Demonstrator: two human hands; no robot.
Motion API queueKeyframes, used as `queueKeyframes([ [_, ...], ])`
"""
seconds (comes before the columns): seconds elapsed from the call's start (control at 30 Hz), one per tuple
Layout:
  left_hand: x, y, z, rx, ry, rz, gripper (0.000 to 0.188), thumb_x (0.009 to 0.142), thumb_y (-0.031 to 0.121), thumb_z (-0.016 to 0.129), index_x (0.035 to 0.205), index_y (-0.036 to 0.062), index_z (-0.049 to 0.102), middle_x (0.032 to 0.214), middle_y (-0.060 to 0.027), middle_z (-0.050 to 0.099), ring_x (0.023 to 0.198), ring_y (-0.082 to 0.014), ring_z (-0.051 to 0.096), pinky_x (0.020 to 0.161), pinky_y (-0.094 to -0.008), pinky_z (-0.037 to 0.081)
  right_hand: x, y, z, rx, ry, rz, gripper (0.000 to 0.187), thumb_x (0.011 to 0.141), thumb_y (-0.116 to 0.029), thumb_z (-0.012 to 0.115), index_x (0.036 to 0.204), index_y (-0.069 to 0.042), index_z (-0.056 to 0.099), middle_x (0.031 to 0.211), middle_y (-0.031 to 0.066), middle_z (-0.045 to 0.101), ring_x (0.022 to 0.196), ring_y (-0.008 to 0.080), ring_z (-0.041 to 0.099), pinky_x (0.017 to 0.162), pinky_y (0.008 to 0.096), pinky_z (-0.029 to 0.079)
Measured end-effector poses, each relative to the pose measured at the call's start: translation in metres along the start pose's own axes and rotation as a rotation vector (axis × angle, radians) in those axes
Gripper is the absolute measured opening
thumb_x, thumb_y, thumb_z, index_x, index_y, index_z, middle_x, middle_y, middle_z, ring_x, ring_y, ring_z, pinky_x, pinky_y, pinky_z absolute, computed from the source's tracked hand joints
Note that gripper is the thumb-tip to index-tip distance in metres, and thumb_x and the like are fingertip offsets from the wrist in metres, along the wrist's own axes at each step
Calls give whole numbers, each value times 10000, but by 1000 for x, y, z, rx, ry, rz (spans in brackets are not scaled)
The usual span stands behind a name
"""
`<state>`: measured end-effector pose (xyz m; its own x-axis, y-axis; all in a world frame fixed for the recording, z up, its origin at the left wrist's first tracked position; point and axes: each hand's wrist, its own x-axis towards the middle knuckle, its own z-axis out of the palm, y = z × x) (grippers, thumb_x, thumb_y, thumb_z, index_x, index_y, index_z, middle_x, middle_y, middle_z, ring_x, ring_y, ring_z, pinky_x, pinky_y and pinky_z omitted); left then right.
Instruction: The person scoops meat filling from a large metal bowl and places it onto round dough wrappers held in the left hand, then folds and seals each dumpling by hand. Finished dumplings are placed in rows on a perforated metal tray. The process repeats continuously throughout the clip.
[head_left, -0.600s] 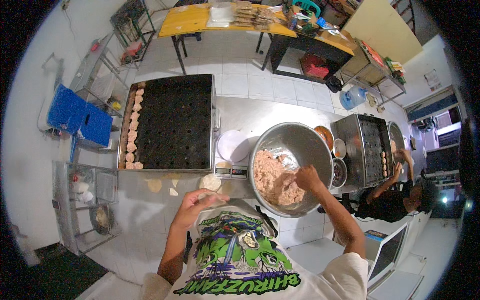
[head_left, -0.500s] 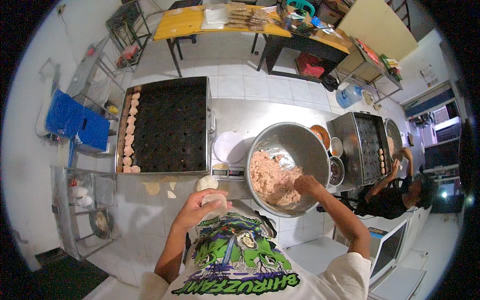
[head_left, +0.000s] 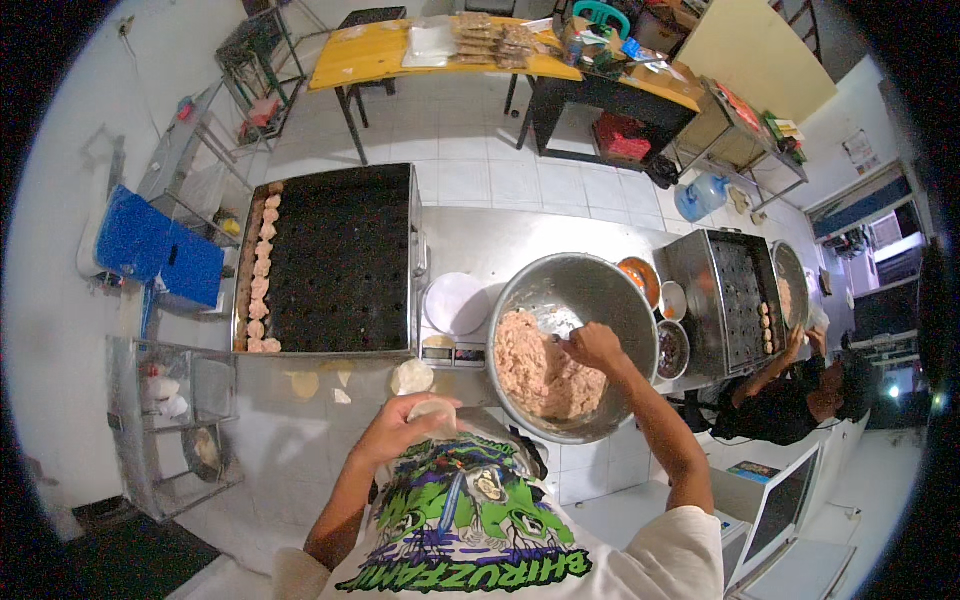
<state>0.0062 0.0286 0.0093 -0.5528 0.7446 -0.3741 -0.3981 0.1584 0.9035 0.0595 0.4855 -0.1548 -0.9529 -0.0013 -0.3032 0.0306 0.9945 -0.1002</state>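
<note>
My left hand (head_left: 393, 428) is closed on a thin, pale round dough wrapper (head_left: 432, 412), held near my shirt. My right hand (head_left: 595, 347) is in a fist inside a large grey metal bowl (head_left: 643, 392), just over a mound of pink minced meat filling (head_left: 540, 375); whatever its fingers grip is hidden. Left of the bowl, a white round plate (head_left: 456, 304) rests by a kitchen scale (head_left: 455, 353). A small stack of wrappers (head_left: 412, 377) lies at the table's near edge. Farther left stands a dark, perforated steamer tray (head_left: 340, 265) with a column of filled dumplings (head_left: 262, 268) along its left side.
Right of the bowl are an orange-filled bowl (head_left: 640, 283), a small white bowl (head_left: 673, 301) and a bowl of dark contents (head_left: 671, 352). Beyond them, another person (head_left: 790, 393) works at a second tray (head_left: 742, 285). Wrapper scraps (head_left: 304, 385) lie left of the stack.
My right hand has moved left and up across the bowl, from the filling's right edge to its upper part. My left hand still holds the wrapper and has turned slightly.
</note>
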Motion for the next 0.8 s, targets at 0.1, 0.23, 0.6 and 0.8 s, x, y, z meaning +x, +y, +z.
queueKeyframes([
  [0.1,-10,-13,-11,-142,18,37,264,1028,149,595,1196,-33,686,1198,-124,730,1083,-192,677,1005,-341,500,-9,0,-41,113,-11,68,543,954,-562,582,782,-79,762,708,192,698,721,418,704,666,510,570],
  [0.23,-9,-4,-11,-155,46,-5,257,1030,138,581,1176,-45,689,1245,-138,708,1117,-211,678,1020,-348,500,-19,-10,-25,18,1,67,525,939,-547,625,770,-70,762,708,192,693,700,400,693,667,490,562],
  [0.6,14,-24,-4,-192,-18,-50,342,1028,138,594,1310,-54,603,1198,-169,713,1094,-225,693,993,-349,534,-63,-37,-35,277,45,8,491,930,-498,673,768,-41,748,665,205,656,641,381,676,614,476,530],
  [0.8,25,-19,0,-321,101,-13,346,1018,111,594,1318,-59,594,1210,-182,706,1085,-235,703,984,-344,543,-89,-35,-38,160,83,254,502,931,-499,671,749,-36,736,679,185,669,633,376,677,620,481,538],
])
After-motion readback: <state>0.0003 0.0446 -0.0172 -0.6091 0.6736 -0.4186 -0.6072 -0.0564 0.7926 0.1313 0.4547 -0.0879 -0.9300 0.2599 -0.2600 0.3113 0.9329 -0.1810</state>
